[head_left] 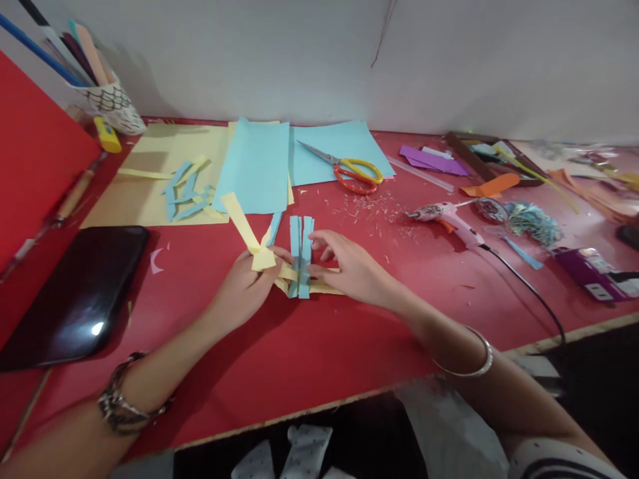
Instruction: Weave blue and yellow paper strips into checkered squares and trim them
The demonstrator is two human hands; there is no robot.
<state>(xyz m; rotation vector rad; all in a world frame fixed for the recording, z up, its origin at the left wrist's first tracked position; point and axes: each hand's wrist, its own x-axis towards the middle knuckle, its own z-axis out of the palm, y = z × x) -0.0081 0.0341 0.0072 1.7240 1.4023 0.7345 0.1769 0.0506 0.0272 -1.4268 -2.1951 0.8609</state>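
Note:
Yellow and blue paper strips are interlaced in front of me, with two blue strips (pixel 301 249) standing side by side across yellow ones. My left hand (pixel 252 283) pinches a folded yellow paper strip (pixel 262 258) between thumb and fingers; one end sticks up toward the far left. Behind its fingers a further blue strip (pixel 274 227) leans out. My right hand (pixel 347 263) has curled fingers at the right edge of the blue strips, its thumb pressed against the weave. A lower yellow strip (pixel 324 287) runs beneath that hand, which partly hides it.
Scissors (pixel 357 169) rest on blue sheets (pixel 329 143) at the back. Cut strips (pixel 187 189) lie on a yellow sheet (pixel 144 179). A phone (pixel 74 293) is at left, below a pen cup (pixel 114 103). Right stands a pink glue gun (pixel 449 218) with a trailing cord.

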